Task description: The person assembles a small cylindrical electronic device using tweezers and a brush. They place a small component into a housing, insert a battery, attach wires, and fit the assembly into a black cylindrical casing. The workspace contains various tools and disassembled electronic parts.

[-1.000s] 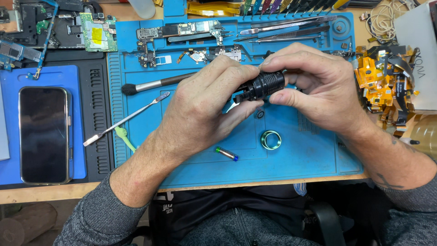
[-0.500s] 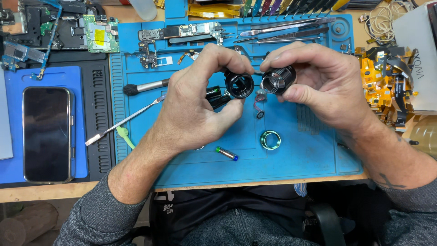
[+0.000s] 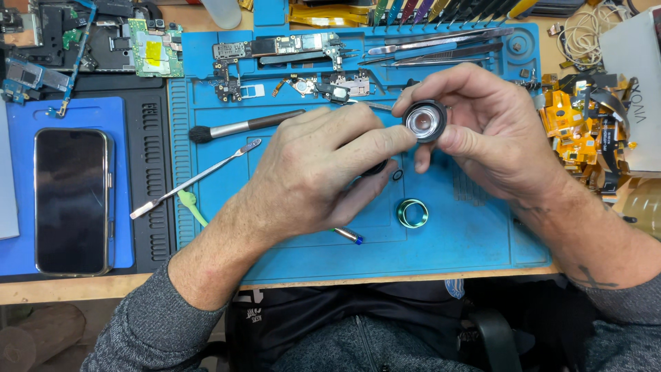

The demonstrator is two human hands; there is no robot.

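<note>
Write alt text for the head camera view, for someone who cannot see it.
Two bare hands work over a blue repair mat: the right hand pinches a small round black lens piece, the left hand touching its rim. A green ring, brush and phone lie nearby.

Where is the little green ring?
In the head view, the green ring lies flat on the blue mat, right of centre, just below the right hand and beside the left hand's fingertips, touching neither.
</note>
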